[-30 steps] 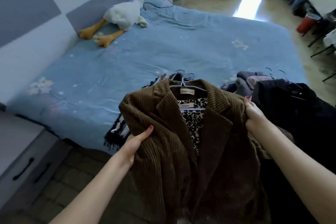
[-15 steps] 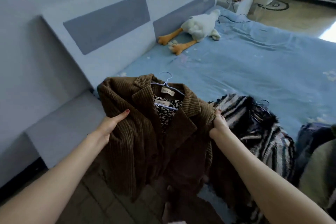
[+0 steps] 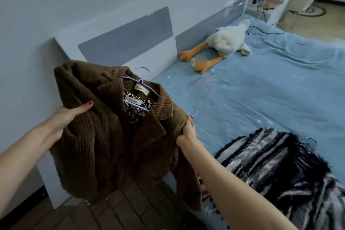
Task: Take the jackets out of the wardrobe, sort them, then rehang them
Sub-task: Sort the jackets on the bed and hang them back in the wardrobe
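A person holds up a brown ribbed corduroy jacket with both hands, over the dark floor next to the bed. The left hand grips the jacket's left shoulder. Its thumb lies flat across the front of the cloth, and the other fingers are hidden behind the jacket. The right hand pinches the other shoulder, with its fingers curled tight on the cloth. The jacket hangs down in the air between the two hands, a bit tilted, with its collar open.

Inside the jacket there is a spotted leopard-print top. Both sit on a thin light-blue wire hanger, and its hook sticks up above the collar.

A fuzzy black-and-white striped jacket lies on the near edge of the bed, just beside the right arm. The bed has a light-blue sheet on it.

A white plush goose with orange legs lies far up the bed, close to the grey and white headboard. A black cable lies on the sheet near the goose.
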